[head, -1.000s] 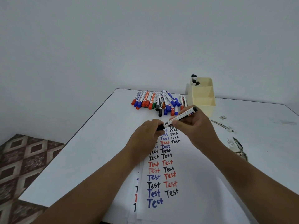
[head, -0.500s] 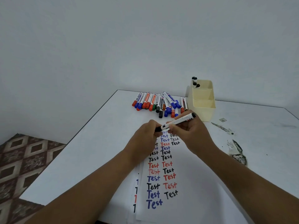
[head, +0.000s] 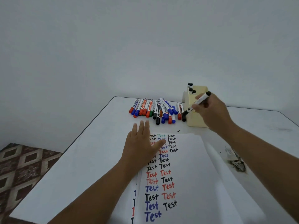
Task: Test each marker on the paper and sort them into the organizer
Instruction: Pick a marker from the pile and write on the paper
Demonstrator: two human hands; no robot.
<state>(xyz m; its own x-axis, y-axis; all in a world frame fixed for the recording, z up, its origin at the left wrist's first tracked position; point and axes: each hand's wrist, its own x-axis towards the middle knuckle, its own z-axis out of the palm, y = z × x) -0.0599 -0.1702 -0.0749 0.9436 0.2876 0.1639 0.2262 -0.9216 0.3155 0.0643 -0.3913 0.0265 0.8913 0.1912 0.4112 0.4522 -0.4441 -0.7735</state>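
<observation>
White surface (head: 90,152) carries the paper (head: 194,175), covered in rows of "Test" in black, red, blue, green. Left hand (head: 142,143) lies flat on the paper's far left part, fingers straight and spread, palm down. Right hand (head: 210,110) is raised at far right in front of the cream organizer (head: 194,120), fingers gripping a black marker (head: 198,101), tilted, capped tip down-left. Loose marker pile (head: 155,109) lies left of the organizer; black markers (head: 190,88) stand in its far compartment.
</observation>
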